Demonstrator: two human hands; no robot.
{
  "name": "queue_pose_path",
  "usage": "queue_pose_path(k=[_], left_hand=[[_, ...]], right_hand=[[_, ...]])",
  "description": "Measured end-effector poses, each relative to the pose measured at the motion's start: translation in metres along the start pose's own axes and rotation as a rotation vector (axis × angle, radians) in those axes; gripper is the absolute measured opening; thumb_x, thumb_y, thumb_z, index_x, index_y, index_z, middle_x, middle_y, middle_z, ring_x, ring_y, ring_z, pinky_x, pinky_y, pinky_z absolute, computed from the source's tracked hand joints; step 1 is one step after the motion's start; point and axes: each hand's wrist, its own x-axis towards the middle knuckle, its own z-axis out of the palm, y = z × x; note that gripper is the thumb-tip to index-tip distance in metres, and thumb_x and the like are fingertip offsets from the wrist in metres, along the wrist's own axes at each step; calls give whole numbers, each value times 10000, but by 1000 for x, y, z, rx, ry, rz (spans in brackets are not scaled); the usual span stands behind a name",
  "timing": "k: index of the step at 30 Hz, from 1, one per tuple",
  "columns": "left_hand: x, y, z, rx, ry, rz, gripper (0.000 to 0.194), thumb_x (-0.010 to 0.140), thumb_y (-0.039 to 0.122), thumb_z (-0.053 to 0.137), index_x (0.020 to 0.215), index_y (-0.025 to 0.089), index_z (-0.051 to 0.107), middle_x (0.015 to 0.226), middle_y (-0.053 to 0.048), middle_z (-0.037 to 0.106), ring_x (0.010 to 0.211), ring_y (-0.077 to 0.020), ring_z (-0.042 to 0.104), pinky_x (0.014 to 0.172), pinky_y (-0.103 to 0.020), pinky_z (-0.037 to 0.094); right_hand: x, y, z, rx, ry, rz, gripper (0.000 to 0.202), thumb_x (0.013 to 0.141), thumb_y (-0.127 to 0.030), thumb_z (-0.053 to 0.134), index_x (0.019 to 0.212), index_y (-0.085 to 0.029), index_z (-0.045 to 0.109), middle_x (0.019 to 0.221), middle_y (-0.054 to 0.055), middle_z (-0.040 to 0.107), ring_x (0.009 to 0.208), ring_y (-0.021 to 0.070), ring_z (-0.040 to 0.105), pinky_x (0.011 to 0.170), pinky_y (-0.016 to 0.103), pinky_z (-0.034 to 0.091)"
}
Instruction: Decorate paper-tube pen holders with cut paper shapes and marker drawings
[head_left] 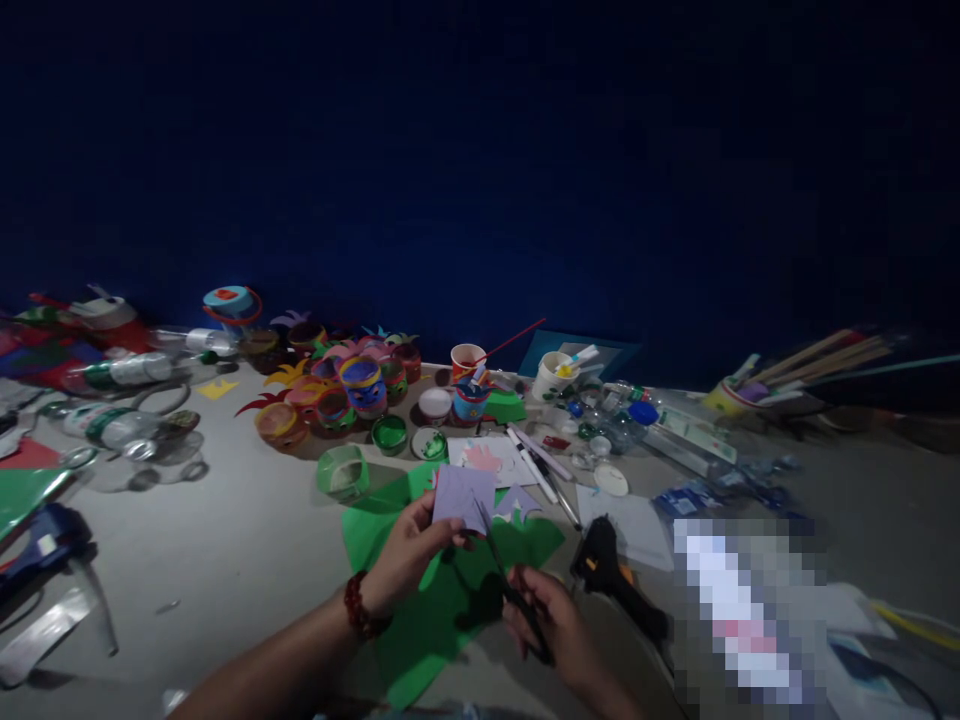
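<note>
Right of the purple paper [452, 495], cup [729, 402] of sticks [816, 364]

purple paper [459, 492]: approx. sq., thin, w/ faint dk lines; held up mid-scene, far L of scissors' handles
scissors [534, 622]: blk handles near R, blades ptg far L, at paper's R side; blade gap unclear

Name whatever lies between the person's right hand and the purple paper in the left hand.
In the head view, the scissors span that stretch, above the green sheet on the table.
</note>
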Motion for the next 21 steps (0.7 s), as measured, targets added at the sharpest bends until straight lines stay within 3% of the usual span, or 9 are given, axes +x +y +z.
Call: queue_pose_path(k=[8, 21], left_hand=[[0, 1, -2, 9, -15, 3, 262, 703, 306, 817, 872, 133, 717, 722, -45, 721, 645, -156, 655, 668, -254, 511], [4, -5, -8, 44, -79, 33, 276, 735, 314, 798, 904, 124, 692, 680, -19, 688, 622, -132, 624, 668, -243, 511]], right_hand=[[-2, -3, -4, -19, -26, 7, 517, 656, -675, 720, 644, -221, 472, 457, -119, 367, 398, 61, 307, 389, 180, 318], [-2, -11, -13, -131, -59, 60, 437, 663, -507, 758, 627, -228, 423, 480, -125, 365, 406, 50, 313, 391, 162, 341]])
